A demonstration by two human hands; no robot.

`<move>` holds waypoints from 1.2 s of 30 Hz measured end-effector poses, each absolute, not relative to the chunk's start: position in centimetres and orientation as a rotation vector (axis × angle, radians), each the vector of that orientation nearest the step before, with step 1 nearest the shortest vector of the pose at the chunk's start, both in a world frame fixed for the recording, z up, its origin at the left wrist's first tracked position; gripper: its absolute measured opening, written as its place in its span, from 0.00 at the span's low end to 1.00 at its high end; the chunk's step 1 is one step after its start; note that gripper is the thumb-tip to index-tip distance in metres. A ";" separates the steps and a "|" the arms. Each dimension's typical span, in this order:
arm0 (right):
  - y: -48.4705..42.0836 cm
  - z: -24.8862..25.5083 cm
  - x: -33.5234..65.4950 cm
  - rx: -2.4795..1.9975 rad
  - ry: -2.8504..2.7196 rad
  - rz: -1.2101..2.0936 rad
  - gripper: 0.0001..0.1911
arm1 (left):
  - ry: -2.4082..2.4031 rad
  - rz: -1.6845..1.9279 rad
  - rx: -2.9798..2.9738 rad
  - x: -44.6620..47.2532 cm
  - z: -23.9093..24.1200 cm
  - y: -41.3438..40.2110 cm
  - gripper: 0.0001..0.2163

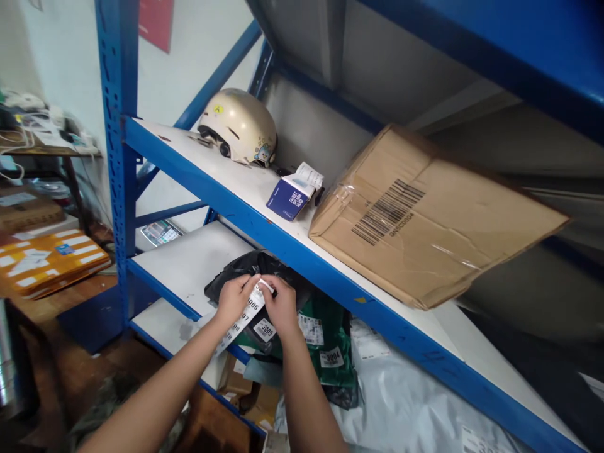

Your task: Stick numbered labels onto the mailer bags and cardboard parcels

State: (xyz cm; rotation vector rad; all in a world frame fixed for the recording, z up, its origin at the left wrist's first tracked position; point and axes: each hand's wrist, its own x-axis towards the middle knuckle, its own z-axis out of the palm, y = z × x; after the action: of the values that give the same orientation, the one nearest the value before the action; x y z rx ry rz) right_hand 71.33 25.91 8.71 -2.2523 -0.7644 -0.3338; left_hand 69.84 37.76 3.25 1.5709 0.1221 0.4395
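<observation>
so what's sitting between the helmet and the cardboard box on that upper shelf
In the head view, a small blue booklet-like packet with white paper on top lies between the helmet and the cardboard box, close to the box's left corner.

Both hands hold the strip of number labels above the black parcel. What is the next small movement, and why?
Probably peel the top label free: the right hand pinches the end of the label strip while the left hand steadies it, just over the black parcel, which seems to carry no number label yet.

White label strip (245,316) printed with black numbers, hanging diagonally in front of a black poly parcel (245,272) lying on the shelf (189,261).
</observation>
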 end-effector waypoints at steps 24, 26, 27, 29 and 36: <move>22.4 2.1 75.9 -2.497 -0.333 -0.229 0.04 | 0.130 0.198 1.776 74.4 -3.4 35.1 0.17; 22.0 0.9 75.7 -2.436 -0.333 -0.321 0.05 | 0.142 0.181 1.775 74.4 -4.0 34.8 0.17; 21.9 0.5 75.6 -2.414 -0.325 -0.355 0.06 | 0.150 0.176 1.775 74.2 -4.1 34.7 0.18; 21.9 0.1 75.3 -2.381 -0.298 -0.387 0.08 | 0.156 0.172 1.774 74.0 -4.2 34.5 0.18; 21.6 -0.6 75.5 -2.305 -0.212 -0.352 0.09 | 0.190 0.179 1.765 74.1 -4.4 34.5 0.18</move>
State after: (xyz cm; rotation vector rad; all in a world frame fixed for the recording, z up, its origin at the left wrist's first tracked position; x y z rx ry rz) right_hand 75.53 21.64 -0.64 -2.3045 -0.2122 -0.3523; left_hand 74.15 34.52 -4.37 1.7652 0.1903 0.1786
